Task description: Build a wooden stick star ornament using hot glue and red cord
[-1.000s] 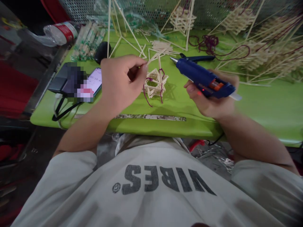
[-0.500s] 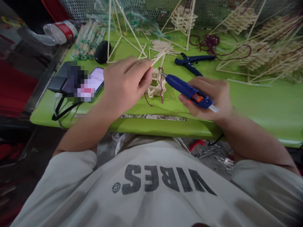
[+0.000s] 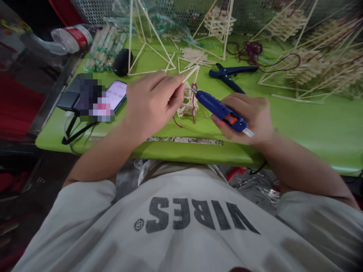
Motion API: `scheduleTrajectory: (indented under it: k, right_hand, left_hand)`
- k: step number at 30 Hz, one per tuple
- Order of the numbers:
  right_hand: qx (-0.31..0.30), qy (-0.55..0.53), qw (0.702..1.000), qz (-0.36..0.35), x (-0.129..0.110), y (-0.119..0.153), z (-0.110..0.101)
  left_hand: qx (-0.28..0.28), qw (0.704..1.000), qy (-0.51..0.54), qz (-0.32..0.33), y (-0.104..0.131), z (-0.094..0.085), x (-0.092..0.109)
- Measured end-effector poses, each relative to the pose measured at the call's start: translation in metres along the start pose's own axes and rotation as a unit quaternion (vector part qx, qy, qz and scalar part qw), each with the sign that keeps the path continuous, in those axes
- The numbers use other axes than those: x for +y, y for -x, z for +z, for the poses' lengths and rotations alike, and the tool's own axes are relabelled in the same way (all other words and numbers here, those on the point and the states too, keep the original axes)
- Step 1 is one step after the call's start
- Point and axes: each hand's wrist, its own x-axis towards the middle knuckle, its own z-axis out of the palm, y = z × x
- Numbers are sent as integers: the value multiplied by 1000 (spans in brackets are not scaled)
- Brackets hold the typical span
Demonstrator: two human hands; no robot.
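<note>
In my right hand (image 3: 249,117) is a blue hot glue gun (image 3: 219,109), a clear glue stick showing at its back end. Its metal nozzle points left, close to a knot of dark red thread on a small wooden-stick structure (image 3: 187,107). My left hand (image 3: 157,102) is closed, its thumb and forefinger pinching a thin wooden stick (image 3: 191,74) that slants up to the right above the structure. Part of the structure is hidden behind the left fingers. Whether the nozzle touches the thread I cannot tell.
Blue cutting pliers (image 3: 229,73) lie behind the glue gun, near loose wooden sticks (image 3: 195,56) and dark red yarn (image 3: 249,51). Stick frames (image 3: 306,68) crowd the right back. A phone (image 3: 117,94) is at left; a metal strip (image 3: 195,140) lies along the front edge.
The glue gun in my right hand has moved slightly left and down, its nozzle nearer the structure. The stick in my left hand has shifted a little lower.
</note>
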Motion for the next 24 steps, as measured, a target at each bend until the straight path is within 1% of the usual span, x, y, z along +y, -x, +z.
scheduleTrajectory:
  k: [4,7,10,16,24]
  right_hand:
    - [-7,0,1000,-1,0,0,-1]
    - [-6,4,1000,1,1,1,1]
    - [-5,7,1000,-1,2,1,2]
    - [5,6,1000,7,0,2,2]
    - [30,-27,999,22,-2,-1,4]
  left_hand:
    - [13,999,-21,20,-1,0,0]
    - [37,998,-23,43,-2,-1,0]
    - [8,999,-18,27,-2,-2,0]
    - [-21,1000,-6,8,0,-2,0]
    - [-21,1000,-8,12,3,0,-3]
